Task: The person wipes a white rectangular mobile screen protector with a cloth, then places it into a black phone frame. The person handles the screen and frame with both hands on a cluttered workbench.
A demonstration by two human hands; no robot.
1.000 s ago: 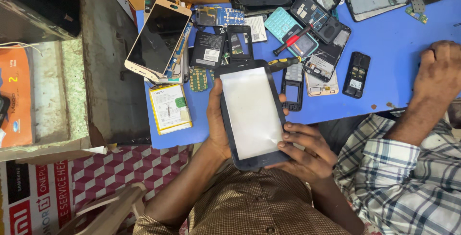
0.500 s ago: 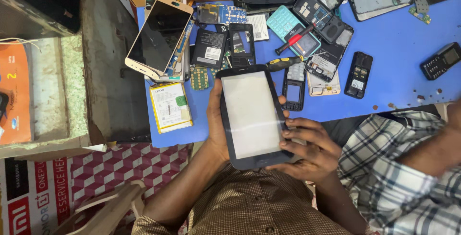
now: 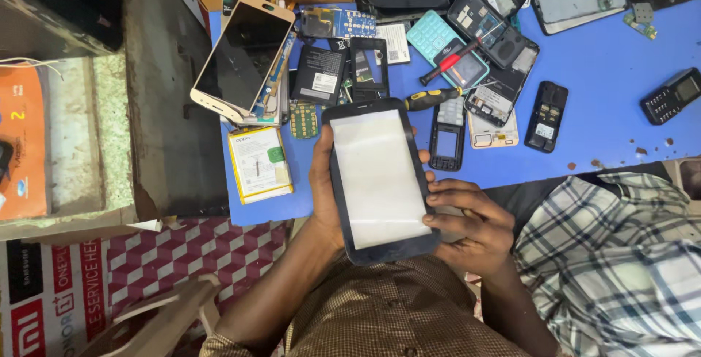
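Black-framed and pale across its face, the touch panel (image 3: 380,180) sits upright in our hands, held over the near edge of the blue bench (image 3: 606,101). Our left hand (image 3: 323,182) is clamped along its left side, thumb over the frame. Our right hand (image 3: 467,220) wraps the lower right edge, fingers (image 3: 447,202) curled onto the glass. Open room lies right of the panel on bare blue; the far side is crowded with phone parts, a yellow-handled screwdriver (image 3: 431,98) and a battery (image 3: 259,163). A neighbour's checked sleeve (image 3: 621,255) is cut off at the frame's right edge. Our palms behind the panel are hidden.
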